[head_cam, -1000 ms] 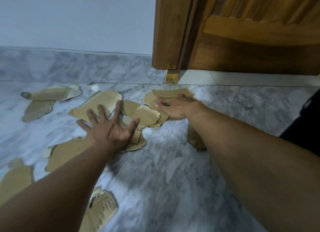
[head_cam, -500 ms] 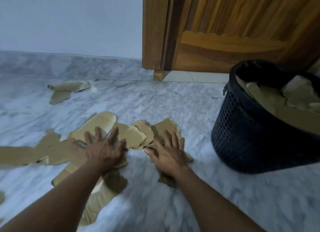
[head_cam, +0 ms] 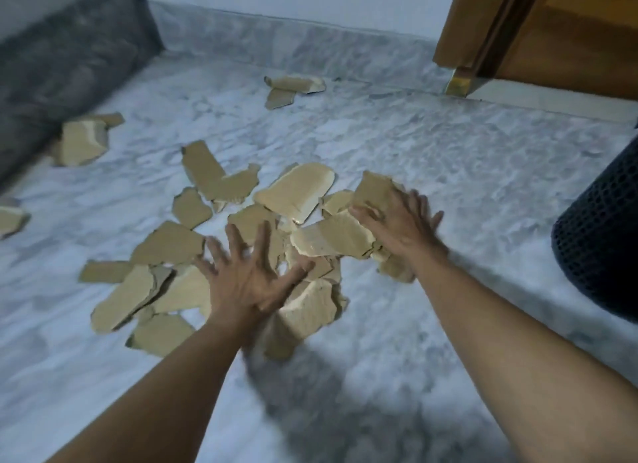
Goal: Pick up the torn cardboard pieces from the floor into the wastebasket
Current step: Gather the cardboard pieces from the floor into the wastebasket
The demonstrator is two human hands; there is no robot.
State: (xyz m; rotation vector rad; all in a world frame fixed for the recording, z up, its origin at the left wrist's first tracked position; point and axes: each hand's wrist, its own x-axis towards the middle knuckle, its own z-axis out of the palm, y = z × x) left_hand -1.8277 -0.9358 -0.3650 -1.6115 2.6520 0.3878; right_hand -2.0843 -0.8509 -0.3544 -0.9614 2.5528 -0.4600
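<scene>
Several torn brown cardboard pieces (head_cam: 297, 195) lie in a loose heap on the marble floor (head_cam: 448, 172) at mid-frame. My left hand (head_cam: 248, 276) hovers over the near side of the heap, fingers spread wide, holding nothing. My right hand (head_cam: 397, 221) rests flat on the heap's right side, fingers apart, pressing on the top pieces. The black mesh wastebasket (head_cam: 600, 241) stands at the right edge, only partly in view, about a forearm's length from my right hand.
More cardboard scraps lie apart: one (head_cam: 83, 141) by a grey upholstered edge (head_cam: 69, 58) at the left, a pair (head_cam: 293, 88) near the far wall, one (head_cam: 8, 219) at the left border. A wooden door (head_cam: 552, 37) is at the top right.
The view has swung left, so the wastebasket sits at the right edge. Both hands have lifted and spread over the gathered heap; the pieces are bunched closer together.
</scene>
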